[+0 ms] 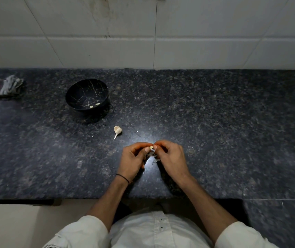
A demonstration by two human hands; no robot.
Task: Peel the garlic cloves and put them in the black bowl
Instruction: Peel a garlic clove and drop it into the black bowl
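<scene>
Fingertips (147, 149) pinch smooth pale clove (151, 147); papery skin (151, 155) hangs.

Shot from one wide-angle camera worn on the head, the sole view. Aimed forward and steeply down onto the dark speckled tabletop (214, 122), roughly square to the tiled wall (196, 33) filling the upper part of the frame. Held close over the left grip (133, 160) and right grip (170, 158), just below the centre of the frame. Near enough to catch the wearer's own white shirt (152, 230) and rolled sleeves (82, 233) along the bottom edge. Wide enough to take in the black bowl (87, 94) left of centre and a crumpled cloth (6, 86) at the far left edge, with the tabletop's near edge across the lower frame.
</scene>
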